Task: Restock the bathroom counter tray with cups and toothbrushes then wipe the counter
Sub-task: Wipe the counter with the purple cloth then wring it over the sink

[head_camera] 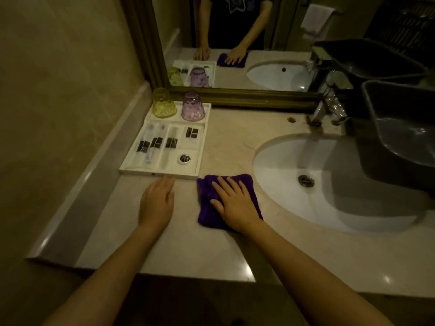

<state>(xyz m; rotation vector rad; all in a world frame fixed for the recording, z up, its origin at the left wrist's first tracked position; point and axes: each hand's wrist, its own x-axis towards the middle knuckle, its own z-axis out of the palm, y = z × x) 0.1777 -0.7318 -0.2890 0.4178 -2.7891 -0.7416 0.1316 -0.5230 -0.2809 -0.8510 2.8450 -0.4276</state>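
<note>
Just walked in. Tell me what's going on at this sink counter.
A person is wiping the beige marble counter. Their right hand presses flat on a folded purple cloth near the white basin. Their left hand rests flat, fingertips at the white compartment tray. The tray looks stocked: an upturned yellow glass cup, an upturned purple glass cup, and wrapped toothbrushes.

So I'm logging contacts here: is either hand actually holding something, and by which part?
Nothing is gripped. The right hand presses flat on top of the folded purple cloth; the left hand rests open on the beige counter.
</note>
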